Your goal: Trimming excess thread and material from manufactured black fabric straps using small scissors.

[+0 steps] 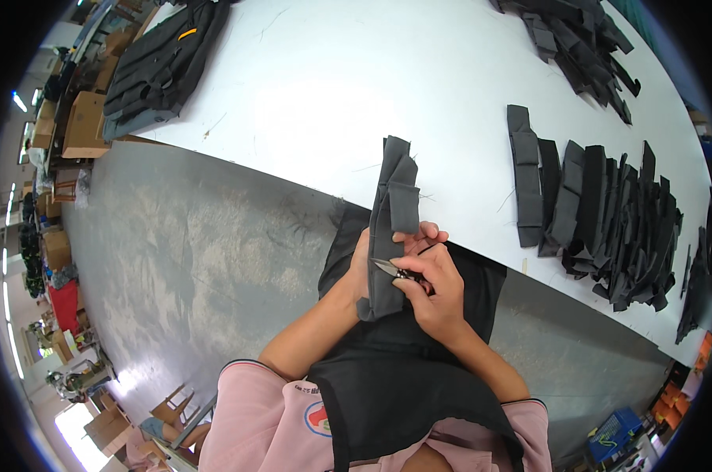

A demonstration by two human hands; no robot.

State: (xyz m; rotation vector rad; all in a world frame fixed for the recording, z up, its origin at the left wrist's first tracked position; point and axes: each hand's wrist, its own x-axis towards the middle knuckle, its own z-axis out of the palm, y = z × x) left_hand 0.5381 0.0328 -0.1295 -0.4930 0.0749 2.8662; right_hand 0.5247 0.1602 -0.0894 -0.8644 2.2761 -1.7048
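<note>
My left hand (361, 259) grips a long dark grey fabric piece (393, 212) with sewn loops, holding it upright at the edge of the white table (324, 86). My right hand (435, 287) holds small thread snips (395, 271), their metal blades pointing left and touching the fabric near its lower half. Both hands are over my lap, which is covered by a black apron (403, 377).
A row of stacked dark fabric pieces (600, 220) lies on the table to the right, another heap (576, 47) at the far right top. Black bags (163, 67) are piled at the table's far left. Cardboard boxes (84, 126) stand on the grey floor at left.
</note>
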